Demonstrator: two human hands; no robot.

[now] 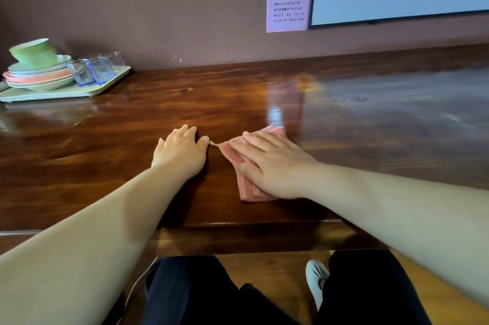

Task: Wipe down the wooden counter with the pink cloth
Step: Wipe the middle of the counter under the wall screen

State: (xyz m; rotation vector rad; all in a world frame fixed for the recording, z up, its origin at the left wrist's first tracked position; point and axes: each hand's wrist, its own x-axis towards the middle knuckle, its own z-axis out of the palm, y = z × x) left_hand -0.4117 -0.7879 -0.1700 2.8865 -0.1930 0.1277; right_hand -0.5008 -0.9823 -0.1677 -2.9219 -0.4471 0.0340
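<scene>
Pressing the pink cloth [248, 179] flat on the wooden counter [105, 139] near its front edge, the right hand [275, 163] lies spread; the left hand [182, 151] rests open beside it. Dull streaks farther right (dust, probably) suggest much wiping remains.

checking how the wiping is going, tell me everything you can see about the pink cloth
The pink cloth is a small, soft-looking rag, folded or bunched into a rough flat pad with faint stripes. It lies on the glossy wooden counter near the front edge, about mid-frame. The right hand presses flat on top of it, fingers straight, covering most of it; edges show beyond the fingertips and below the palm. A thin corner or thread trails left toward the left hand, which rests on the wood beside it.
</scene>
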